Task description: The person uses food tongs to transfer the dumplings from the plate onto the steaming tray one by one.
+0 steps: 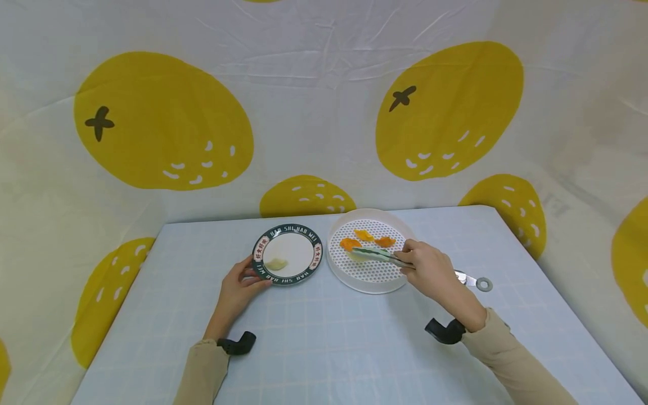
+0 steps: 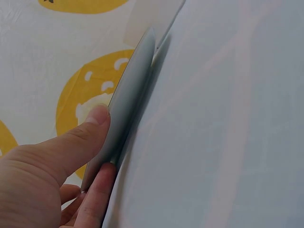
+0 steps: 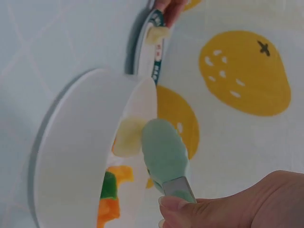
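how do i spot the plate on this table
On the pale blue table, find the round white tray with small holes. Just left of it, the left hand grips a smaller plate. Its dark green rim with white lettering sets it apart from the plain tray.

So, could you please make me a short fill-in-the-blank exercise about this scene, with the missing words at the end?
1. The left hand holds the plate, on which exactly ____ pale piece of food lies.
2. The right hand grips a pair of ____ with pale green tips.
3. In the head view, the white tray is to the ____ of the plate.
4. Its base is perforated by many small ____.

Missing words: one; tongs; right; holes.
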Action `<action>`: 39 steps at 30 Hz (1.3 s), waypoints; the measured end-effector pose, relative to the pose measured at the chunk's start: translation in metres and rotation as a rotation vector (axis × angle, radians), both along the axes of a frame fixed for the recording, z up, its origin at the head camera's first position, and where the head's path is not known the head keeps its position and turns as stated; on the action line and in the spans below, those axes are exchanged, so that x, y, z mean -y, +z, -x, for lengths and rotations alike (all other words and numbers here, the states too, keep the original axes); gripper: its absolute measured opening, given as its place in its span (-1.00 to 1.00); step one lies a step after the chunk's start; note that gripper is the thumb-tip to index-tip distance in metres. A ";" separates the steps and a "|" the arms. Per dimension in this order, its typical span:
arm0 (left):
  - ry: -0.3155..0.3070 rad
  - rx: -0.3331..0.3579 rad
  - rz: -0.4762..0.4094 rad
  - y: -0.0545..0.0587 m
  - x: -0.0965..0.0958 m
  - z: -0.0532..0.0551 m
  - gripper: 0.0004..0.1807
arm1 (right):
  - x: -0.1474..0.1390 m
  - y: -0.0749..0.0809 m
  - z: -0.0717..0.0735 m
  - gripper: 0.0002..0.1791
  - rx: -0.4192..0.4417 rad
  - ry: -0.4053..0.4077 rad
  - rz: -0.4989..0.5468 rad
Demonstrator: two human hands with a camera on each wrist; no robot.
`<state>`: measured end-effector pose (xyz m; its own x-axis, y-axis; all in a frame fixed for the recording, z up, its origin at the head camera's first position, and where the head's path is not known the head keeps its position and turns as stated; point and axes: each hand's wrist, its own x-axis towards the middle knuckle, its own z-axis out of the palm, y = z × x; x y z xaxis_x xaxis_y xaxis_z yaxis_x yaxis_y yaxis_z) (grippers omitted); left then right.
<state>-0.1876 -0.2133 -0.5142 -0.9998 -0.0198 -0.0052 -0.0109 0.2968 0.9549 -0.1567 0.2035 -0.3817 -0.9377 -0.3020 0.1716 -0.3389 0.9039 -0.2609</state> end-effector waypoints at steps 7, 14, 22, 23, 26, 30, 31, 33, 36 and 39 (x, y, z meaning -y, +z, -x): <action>0.000 -0.005 0.007 -0.002 0.001 0.000 0.00 | -0.016 -0.010 -0.007 -0.66 0.015 -0.033 0.000; -0.002 -0.004 0.010 -0.002 0.002 0.001 0.01 | -0.028 -0.014 -0.012 -0.67 0.009 -0.034 -0.011; 0.002 -0.001 0.012 -0.002 0.002 0.001 0.01 | -0.031 -0.016 -0.013 -0.60 0.023 -0.055 -0.005; 0.004 0.003 0.012 -0.002 0.002 0.001 0.01 | -0.031 -0.017 -0.014 -0.60 0.028 -0.060 -0.005; -0.004 0.006 0.020 -0.002 0.001 0.001 0.02 | -0.031 -0.017 -0.015 -0.58 0.042 -0.073 -0.005; -0.003 0.006 0.010 -0.001 0.001 0.000 0.02 | -0.032 -0.017 -0.016 -0.56 0.047 -0.078 -0.001; -0.003 0.007 0.006 -0.001 0.000 0.000 0.02 | -0.032 -0.017 -0.016 -0.55 0.047 -0.078 0.001; -0.002 0.008 0.004 -0.001 0.001 0.000 0.02 | -0.032 -0.017 -0.016 -0.55 0.047 -0.074 0.006; -0.001 0.006 0.007 -0.001 0.001 0.001 0.03 | -0.031 -0.015 -0.016 -0.54 0.042 -0.068 0.013; -0.002 0.004 0.009 -0.001 0.001 0.001 0.03 | -0.029 -0.012 -0.015 -0.53 0.032 -0.063 0.024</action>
